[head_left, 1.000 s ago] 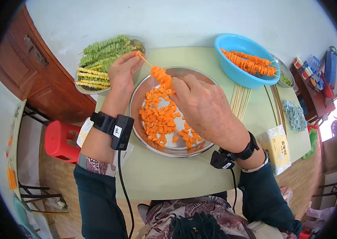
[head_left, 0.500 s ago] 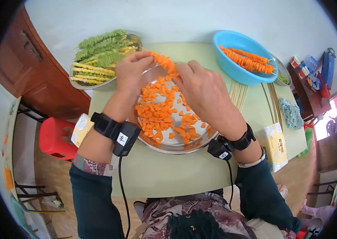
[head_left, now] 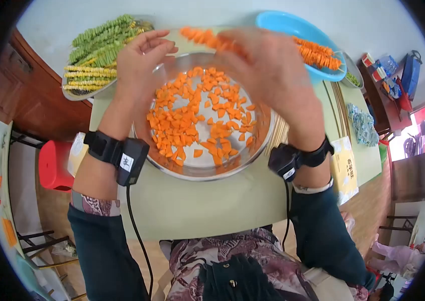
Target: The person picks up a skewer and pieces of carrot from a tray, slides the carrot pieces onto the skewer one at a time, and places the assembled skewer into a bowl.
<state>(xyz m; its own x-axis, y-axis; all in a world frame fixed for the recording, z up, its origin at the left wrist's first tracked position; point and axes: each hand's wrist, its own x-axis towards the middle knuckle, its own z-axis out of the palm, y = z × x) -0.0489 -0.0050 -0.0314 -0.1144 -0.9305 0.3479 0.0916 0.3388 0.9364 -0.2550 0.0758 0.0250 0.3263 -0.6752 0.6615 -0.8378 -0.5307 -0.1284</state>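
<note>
Above the far side of the steel basin (head_left: 207, 176), the orange skewer (head_left: 201, 37) is being gripped in the blurred right hand (head_left: 275, 62), with its fingers being kept closed around it. Its exposed end is being pointed toward the left hand (head_left: 142, 62), which is being held just beside but apart, thumb and fingers narrowly parted. Beneath, cut orange pieces (head_left: 175, 125) are being contained by the basin.

Right hand (head_left: 272, 65) with orange skewer (head_left: 205, 38) above steel bowl (head_left: 242, 168).
</note>
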